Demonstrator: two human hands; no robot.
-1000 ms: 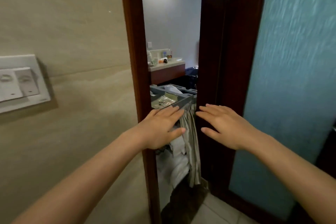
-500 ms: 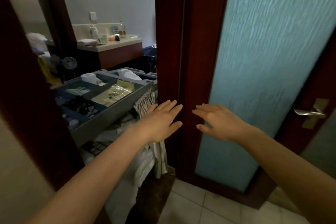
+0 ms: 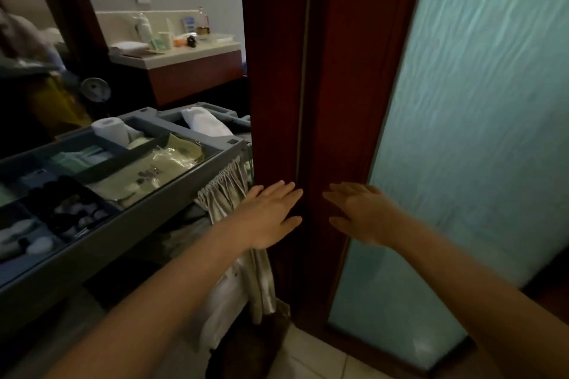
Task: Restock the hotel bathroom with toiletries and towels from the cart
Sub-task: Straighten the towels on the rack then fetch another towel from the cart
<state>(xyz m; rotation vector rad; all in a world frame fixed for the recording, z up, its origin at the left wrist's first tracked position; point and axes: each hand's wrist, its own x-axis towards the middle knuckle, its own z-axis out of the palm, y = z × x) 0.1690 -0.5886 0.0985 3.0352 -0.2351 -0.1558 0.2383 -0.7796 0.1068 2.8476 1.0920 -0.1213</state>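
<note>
The grey housekeeping cart [image 3: 172, 194] stands at the left, just beyond the doorway. Its top tray holds a toilet paper roll [image 3: 109, 129], a folded white towel [image 3: 204, 126], plastic-wrapped packets [image 3: 163, 168] and small dark toiletry items [image 3: 70, 212]. My left hand [image 3: 271, 215] hovers flat, fingers straight, beside the cart's right end and in front of the dark red door frame [image 3: 277, 71]. My right hand [image 3: 360, 212] is stretched out flat too, in front of the door's edge. Neither hand holds anything.
A frosted blue-green glass door [image 3: 480, 132] fills the right side. A beige curtain [image 3: 228, 194] and white linen hang under the cart's tray. Beyond, a counter [image 3: 184, 54] carries bottles and a towel. Pale floor tiles [image 3: 311, 357] lie below.
The view has swung from the tiled wall to the doorway and moved closer, so more of the cart's tray shows. Both hands stay outstretched and flat, holding nothing.
</note>
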